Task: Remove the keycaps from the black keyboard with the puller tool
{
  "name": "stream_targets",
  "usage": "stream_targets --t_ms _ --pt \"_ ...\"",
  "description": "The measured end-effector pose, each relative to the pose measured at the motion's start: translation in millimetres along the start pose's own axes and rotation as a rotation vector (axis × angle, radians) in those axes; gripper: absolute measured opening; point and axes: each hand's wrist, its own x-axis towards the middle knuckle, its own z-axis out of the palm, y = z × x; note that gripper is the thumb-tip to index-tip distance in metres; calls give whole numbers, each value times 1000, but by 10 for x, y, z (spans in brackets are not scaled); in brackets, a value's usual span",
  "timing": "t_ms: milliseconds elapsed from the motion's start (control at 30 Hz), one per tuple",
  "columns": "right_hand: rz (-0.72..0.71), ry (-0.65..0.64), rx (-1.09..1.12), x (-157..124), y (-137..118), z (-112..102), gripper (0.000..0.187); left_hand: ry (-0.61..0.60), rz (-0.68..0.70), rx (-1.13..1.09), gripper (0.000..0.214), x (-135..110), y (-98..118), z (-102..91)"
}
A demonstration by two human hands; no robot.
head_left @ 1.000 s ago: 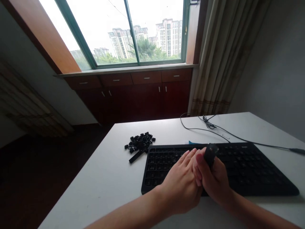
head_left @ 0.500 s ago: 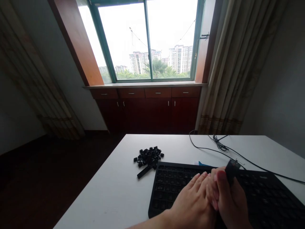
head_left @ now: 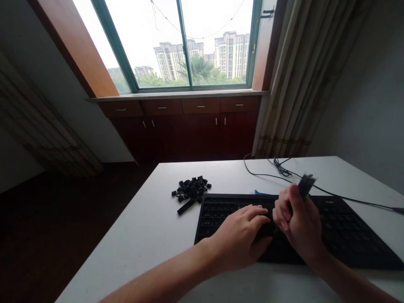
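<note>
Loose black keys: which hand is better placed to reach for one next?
Probably the left hand: it is nearer the loose black keys, and nothing shows in its grasp. The right hand is farther off and grips a dark object.

Left hand [head_left: 241,235], right hand [head_left: 298,223] bare (forearms [head_left: 172,271] too).

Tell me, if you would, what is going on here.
A person's right hand grips a dark object, its exact kind unclear. The left hand is over the keyboard, whose left part shows bare sockets. Loose black keys lie heaped on the table by its far left corner.
</note>
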Motion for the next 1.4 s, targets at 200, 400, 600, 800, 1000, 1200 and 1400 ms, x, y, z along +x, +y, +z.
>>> stream_targets --t_ms 200,400,600,800,1000,1200,1400 --pt "157 -88 45 -21 7 18 46 -9 29 -32 35 15 31 -38" --pt "244 -236 128 -29 -105 -6 47 2 11 -64 29 5 13 -5" --pt "243 -254 160 23 -177 -42 54 -10 -10 -45 27 -10 -11 8" --pt "270 -235 231 77 -125 -64 54 -39 -30 -41 25 -7 -12 0" --pt "255 -234 57 41 -67 -67 57 -63 -18 -50 25 7 5 -21" --pt "149 -71 -13 -70 -5 3 57 -68 -1 -24 24 22 12 -27" --pt "34 44 -103 -195 32 105 54 -61 48 13 27 20 18 -10"
